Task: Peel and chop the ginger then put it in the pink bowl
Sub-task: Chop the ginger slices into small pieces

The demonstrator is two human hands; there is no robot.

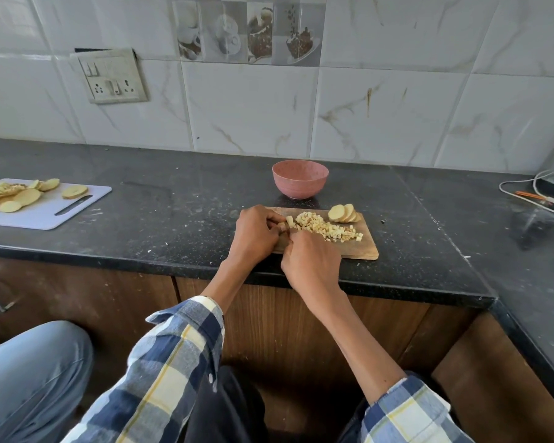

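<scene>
The chopping step is under way, and it is looking well advanced. The person is working at a small wooden board at the front edge of the dark surface, both hands meeting at the board's left end. The left hand is curling its fingers round a small piece of ginger, its grip closed on that piece. The right hand is lying knuckles-up just beside it, fingers curled as if round a handle (no blade or handle is showing, so I cannot tell what it is holding, if anything). A heap of diced ginger is lying across the middle of the board, and a short stack of uncut slices is waiting at the far right corner. The pink bowl is standing just behind the board and appears empty. Well to the left, a white board is carrying more slices and peelings. In my judgement the next move is calling for the last slices to be diced, then the heap gathered and carried to the bowl without scattering cubes over the surface.
</scene>
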